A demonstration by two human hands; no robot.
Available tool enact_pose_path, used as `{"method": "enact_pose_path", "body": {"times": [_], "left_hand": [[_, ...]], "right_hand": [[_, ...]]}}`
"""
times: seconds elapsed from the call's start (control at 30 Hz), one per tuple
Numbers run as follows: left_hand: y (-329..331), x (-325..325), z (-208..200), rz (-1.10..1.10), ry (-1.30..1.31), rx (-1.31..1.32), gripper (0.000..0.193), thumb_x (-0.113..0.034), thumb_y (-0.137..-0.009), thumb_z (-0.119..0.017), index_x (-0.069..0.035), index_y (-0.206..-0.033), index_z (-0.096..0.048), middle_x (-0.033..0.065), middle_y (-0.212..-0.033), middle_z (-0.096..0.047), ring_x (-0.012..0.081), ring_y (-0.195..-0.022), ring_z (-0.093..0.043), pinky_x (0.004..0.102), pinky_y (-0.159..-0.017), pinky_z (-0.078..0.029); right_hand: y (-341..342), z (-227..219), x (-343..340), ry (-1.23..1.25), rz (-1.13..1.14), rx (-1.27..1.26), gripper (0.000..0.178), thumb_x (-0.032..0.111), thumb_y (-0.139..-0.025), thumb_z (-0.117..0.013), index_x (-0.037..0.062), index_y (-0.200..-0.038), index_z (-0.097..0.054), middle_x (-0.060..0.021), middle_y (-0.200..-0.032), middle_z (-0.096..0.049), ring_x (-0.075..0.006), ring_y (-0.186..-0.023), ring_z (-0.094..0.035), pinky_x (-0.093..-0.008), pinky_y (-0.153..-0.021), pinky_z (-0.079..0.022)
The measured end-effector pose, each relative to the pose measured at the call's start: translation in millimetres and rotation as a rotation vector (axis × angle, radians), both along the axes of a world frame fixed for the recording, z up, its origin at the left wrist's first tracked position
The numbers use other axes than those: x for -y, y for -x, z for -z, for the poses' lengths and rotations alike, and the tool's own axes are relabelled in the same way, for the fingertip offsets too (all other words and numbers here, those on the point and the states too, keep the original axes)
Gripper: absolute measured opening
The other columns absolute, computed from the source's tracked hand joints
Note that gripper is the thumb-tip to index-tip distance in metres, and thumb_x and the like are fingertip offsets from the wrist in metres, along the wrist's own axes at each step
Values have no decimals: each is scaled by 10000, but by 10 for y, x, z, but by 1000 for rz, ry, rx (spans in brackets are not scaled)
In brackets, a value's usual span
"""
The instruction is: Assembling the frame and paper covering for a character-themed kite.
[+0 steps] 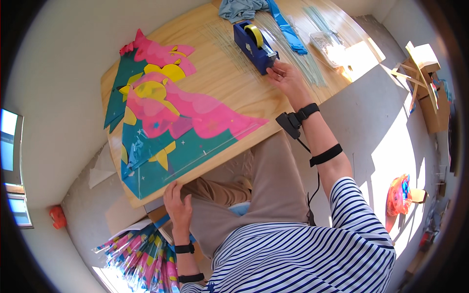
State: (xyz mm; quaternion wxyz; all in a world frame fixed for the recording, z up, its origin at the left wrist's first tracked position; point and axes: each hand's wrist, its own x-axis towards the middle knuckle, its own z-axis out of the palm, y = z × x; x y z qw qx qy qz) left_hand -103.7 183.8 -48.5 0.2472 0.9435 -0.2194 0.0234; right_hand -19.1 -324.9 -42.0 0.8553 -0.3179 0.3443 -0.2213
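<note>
My right hand (287,82) is at the front end of a dark blue tape dispenser (250,49), thumb and fingers pinched at its cutter. The strip of tape between them is too small to make out clearly. A yellow-rimmed tape roll (253,35) sits in the dispenser. My left hand (178,207) rests by the near edge of the wooden table, fingers stretched and thumb apart, holding nothing. Just beyond it lies a thin printed kite-like sheet (207,154) in pink, green and yellow. A second similar sheet (115,93) lies partly beneath it, at the far left.
Thin pale rods (312,68) spread across the wooden table (234,93) around the dispenser. Behind it are a grey-blue cloth (239,9), a blue strip (288,31) and a clear tray (325,49). Folded colourful sheets (141,256) hang at lower left. An orange bag (398,195) stands right.
</note>
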Motion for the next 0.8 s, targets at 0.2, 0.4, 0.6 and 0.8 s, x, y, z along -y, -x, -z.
{"method": "enact_pose_path", "body": {"times": [0.2, 0.4, 0.6, 0.8], "left_hand": [[-4, 39, 19, 5, 10, 12, 465, 2, -727, -720, -9, -1178, -608, 169, -1316, -568, 386, -1231, -513, 463, -1056, -404], [6, -15, 14, -5, 10, 12, 461, -1, -726, -722, -8, -1173, -607, 170, -1311, -569, 387, -1227, -515, 464, -1054, -405], [-2, 20, 28, 8, -3, 11, 459, -3, -728, -727, -9, -1171, -606, 171, -1312, -565, 386, -1223, -518, 463, -1053, -406], [18, 28, 25, 9, -7, -2, 461, -9, -727, -732, -10, -1170, -606, 171, -1308, -567, 386, -1225, -517, 468, -1055, -404]], "right_hand": [[-55, 164, 129, 122, 19, 56, 187, 56, -925, -605, -48, -1081, -592, -180, -1058, -664, -342, -1014, -688, -445, -900, -540], [-21, 78, -48, 112, 61, 93, 136, 30, -900, -616, -64, -998, -619, -169, -983, -687, -327, -906, -710, -437, -853, -532], [-144, 146, 79, 501, 61, -339, 87, 43, -863, -623, -38, -875, -654, -179, -921, -704, -300, -819, -719, -418, -798, -560], [-175, 281, 214, 1156, 35, -949, 230, 94, -788, -579, -66, -896, -703, -275, -1010, -708, -376, -930, -695, -443, -839, -536]]}}
